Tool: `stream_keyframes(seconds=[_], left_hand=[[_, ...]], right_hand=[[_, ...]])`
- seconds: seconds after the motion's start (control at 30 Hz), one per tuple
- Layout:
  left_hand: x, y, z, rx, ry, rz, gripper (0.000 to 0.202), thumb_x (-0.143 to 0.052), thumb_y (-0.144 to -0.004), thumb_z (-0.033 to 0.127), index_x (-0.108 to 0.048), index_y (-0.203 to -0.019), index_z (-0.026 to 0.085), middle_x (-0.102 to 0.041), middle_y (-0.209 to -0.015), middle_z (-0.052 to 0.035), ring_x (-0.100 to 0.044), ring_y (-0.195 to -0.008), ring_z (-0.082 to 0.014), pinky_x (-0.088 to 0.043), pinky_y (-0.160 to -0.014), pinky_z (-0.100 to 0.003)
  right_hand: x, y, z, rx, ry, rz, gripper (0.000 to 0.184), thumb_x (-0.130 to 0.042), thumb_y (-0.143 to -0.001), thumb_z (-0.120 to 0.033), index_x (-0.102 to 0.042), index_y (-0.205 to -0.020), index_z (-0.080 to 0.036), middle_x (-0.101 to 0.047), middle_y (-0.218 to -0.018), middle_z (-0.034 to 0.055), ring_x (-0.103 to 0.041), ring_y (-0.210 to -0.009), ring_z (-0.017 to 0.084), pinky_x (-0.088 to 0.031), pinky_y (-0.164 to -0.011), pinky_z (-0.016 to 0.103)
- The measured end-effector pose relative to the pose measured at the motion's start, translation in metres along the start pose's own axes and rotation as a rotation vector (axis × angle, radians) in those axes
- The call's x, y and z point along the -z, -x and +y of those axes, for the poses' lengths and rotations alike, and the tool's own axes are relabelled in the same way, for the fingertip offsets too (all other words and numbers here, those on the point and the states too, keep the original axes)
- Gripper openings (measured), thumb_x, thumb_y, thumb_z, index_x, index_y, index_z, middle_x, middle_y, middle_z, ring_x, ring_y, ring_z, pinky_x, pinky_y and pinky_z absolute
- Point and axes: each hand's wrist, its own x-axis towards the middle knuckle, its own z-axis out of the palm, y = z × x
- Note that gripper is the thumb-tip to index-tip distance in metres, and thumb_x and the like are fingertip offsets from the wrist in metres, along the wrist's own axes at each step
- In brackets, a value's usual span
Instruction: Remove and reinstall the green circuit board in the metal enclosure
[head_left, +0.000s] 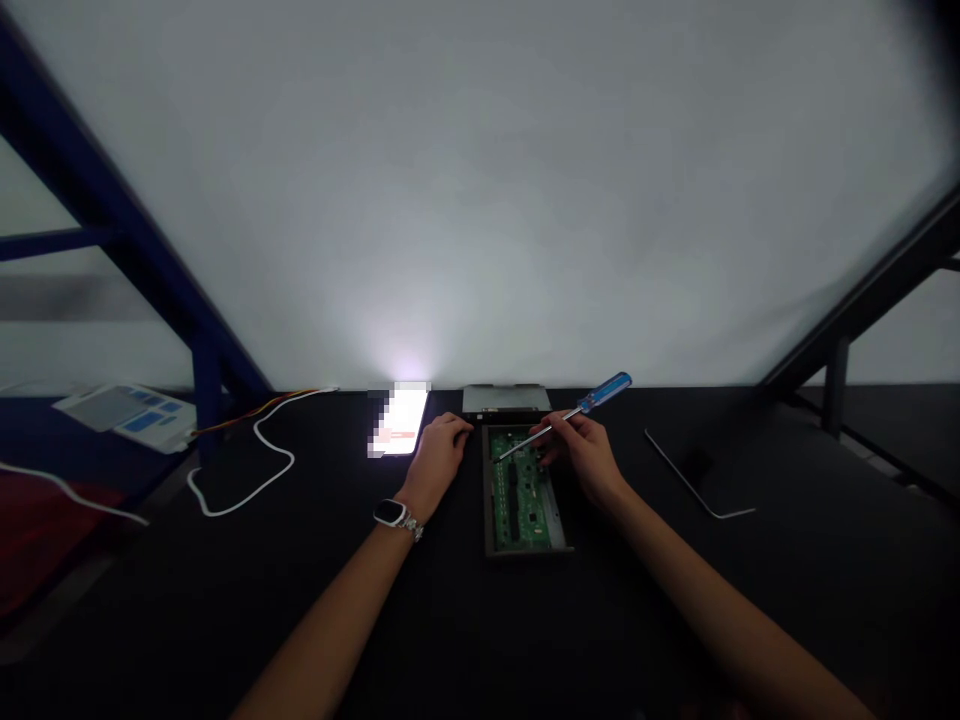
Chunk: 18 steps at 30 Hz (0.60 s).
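Note:
My right hand [589,455] holds a screwdriver [606,391] by its long metal shaft, with the blue handle pointing up and to the right. The shaft slants down to the left, and its tip is over the upper left part of a green circuit board [529,500]. That board sits in a shallow metal frame [489,530] on the black table. My left hand [441,445] rests on the table just left of the frame's top corner, its fingers curled together with nothing visible in them. A watch [390,513] is on the left wrist.
Behind the frame lies a flat metal panel [506,399] near the wall. A lit phone [401,420] is left of my left hand. A white cable [255,495] and papers [139,415] lie further left. On the right is a bent metal rod [694,485].

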Motion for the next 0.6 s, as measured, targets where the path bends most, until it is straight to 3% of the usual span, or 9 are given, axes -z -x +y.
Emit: stream_keyframes(seconds=[0.17, 0.33, 0.47, 0.6], left_hand=[[0.008, -0.007, 0.002, 0.078, 0.036, -0.01, 0.016, -0.057, -0.085, 0.011, -0.071, -0.089, 0.016, -0.069, -0.092, -0.0067, -0.064, -0.085, -0.0193, -0.051, -0.081, -0.034], [0.016, -0.024, 0.019, 0.109, 0.086, 0.044, 0.014, -0.059, -0.087, 0.021, -0.071, -0.092, 0.018, -0.071, -0.091, -0.0057, -0.065, -0.083, -0.0188, -0.051, -0.078, -0.033], [-0.003, -0.038, 0.042, -0.002, 0.164, -0.096, 0.014, -0.061, -0.084, 0.016, -0.071, -0.093, 0.017, -0.071, -0.091, -0.0063, -0.065, -0.083, -0.018, -0.051, -0.079, -0.032], [-0.025, -0.041, 0.053, -0.128, 0.097, -0.191, 0.016, -0.061, -0.083, 0.014, -0.073, -0.093, 0.018, -0.07, -0.092, -0.0062, -0.065, -0.087, -0.0204, -0.05, -0.083, -0.034]], right_hand=[[0.007, -0.005, -0.009, 0.062, 0.039, 0.009, 0.033, -0.073, -0.077, -0.045, -0.063, -0.085, -0.014, -0.072, -0.079, 0.0082, -0.069, -0.064, 0.019, -0.055, -0.044, 0.025], [0.017, -0.009, -0.02, 0.115, 0.058, 0.031, 0.035, -0.073, -0.077, -0.045, -0.059, -0.093, -0.017, -0.069, -0.069, 0.002, -0.065, -0.051, 0.016, -0.055, -0.042, 0.027], [0.02, -0.01, -0.024, 0.166, 0.109, 0.038, 0.034, -0.071, -0.079, -0.046, -0.057, -0.094, -0.018, -0.065, -0.064, -0.0012, -0.062, -0.044, 0.015, -0.055, -0.039, 0.027], [0.02, -0.01, -0.024, 0.19, 0.147, 0.035, 0.035, -0.071, -0.079, -0.047, -0.056, -0.094, -0.019, -0.062, -0.061, -0.0031, -0.059, -0.041, 0.014, -0.052, -0.037, 0.027]])
